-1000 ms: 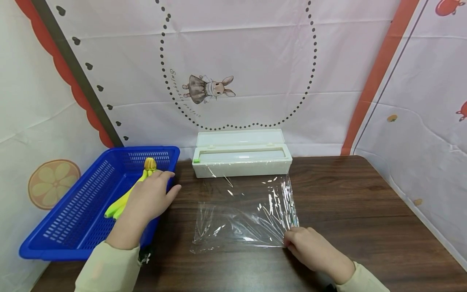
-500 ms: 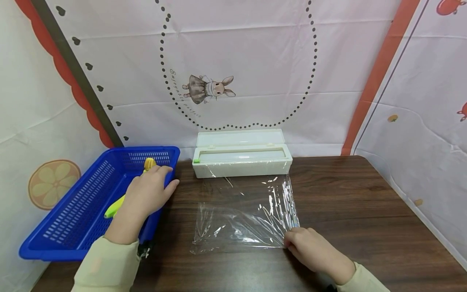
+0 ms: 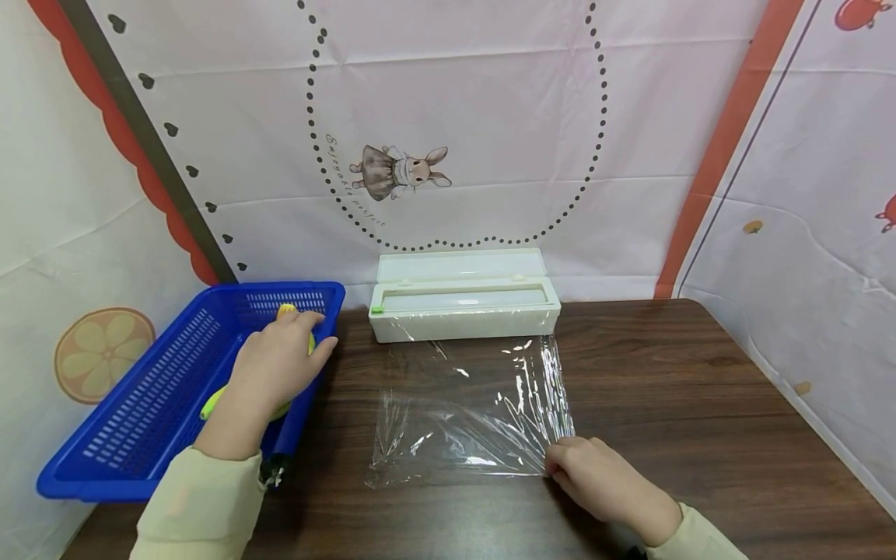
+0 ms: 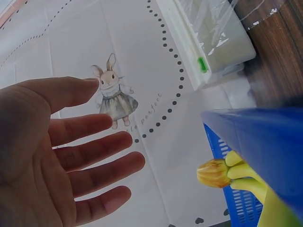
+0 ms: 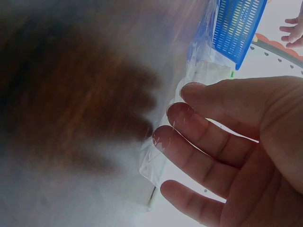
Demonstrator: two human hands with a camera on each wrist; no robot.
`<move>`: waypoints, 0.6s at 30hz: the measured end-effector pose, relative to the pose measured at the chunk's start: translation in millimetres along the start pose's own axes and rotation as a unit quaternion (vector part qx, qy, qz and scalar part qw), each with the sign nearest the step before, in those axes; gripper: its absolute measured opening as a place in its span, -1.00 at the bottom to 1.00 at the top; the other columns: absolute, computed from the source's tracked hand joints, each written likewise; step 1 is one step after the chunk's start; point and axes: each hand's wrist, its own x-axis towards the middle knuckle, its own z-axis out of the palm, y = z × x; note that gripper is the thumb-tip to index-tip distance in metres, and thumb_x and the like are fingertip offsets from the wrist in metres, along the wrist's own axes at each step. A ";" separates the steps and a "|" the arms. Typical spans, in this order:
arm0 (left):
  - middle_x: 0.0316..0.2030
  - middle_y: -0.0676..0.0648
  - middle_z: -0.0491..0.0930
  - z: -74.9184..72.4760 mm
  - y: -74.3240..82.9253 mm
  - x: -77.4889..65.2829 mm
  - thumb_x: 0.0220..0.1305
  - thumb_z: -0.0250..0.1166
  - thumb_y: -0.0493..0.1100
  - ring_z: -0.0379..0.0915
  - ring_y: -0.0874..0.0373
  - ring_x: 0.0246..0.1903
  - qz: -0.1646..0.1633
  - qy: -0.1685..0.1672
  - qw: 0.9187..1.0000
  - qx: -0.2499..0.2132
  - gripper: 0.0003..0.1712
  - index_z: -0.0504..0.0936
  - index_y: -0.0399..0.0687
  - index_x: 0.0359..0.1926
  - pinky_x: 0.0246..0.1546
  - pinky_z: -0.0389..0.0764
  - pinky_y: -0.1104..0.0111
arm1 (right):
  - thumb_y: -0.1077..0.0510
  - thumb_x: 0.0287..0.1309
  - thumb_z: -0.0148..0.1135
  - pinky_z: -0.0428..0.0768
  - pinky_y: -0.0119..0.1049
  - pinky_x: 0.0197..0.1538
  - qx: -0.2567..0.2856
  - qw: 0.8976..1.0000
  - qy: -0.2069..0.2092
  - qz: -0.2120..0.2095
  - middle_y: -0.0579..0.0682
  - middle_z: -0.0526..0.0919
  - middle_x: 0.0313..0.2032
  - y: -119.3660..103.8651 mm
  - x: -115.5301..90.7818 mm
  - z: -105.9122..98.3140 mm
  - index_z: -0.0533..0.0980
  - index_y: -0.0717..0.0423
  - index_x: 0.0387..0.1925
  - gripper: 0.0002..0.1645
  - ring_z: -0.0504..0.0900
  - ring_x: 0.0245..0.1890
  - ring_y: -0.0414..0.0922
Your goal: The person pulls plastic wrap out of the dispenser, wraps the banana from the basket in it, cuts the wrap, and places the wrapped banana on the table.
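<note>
In the head view, my left hand [image 3: 274,365], fingers apart and loose, hangs over the blue basket [image 3: 150,389] at the left of the frame; yellow-green bananas [image 3: 212,403] lie in it. My right hand [image 3: 595,476], lower right, pinches a corner of the clear film [image 3: 469,435], drawn over the table [image 3: 665,373] from the white box [image 3: 465,327], lid [image 3: 462,264] raised.

In the left wrist view my palm is bare, the bananas' stem showing against the basket, lower right.

In the right wrist view the film meets my fingertips, centre.
</note>
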 end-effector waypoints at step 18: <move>0.20 -0.44 0.35 -5.8 -13.2 6.7 0.36 0.08 0.00 0.33 -0.37 0.14 -0.024 -0.036 0.999 -0.012 -0.44 0.40 -0.31 0.21 0.05 0.38 -0.20 | 0.28 -0.12 0.37 0.49 -0.42 -0.47 -0.003 1.000 0.006 -0.005 -0.28 0.55 -0.53 0.4 0.4 2.1 0.55 -0.11 -0.55 -0.79 0.55 -0.52 -0.30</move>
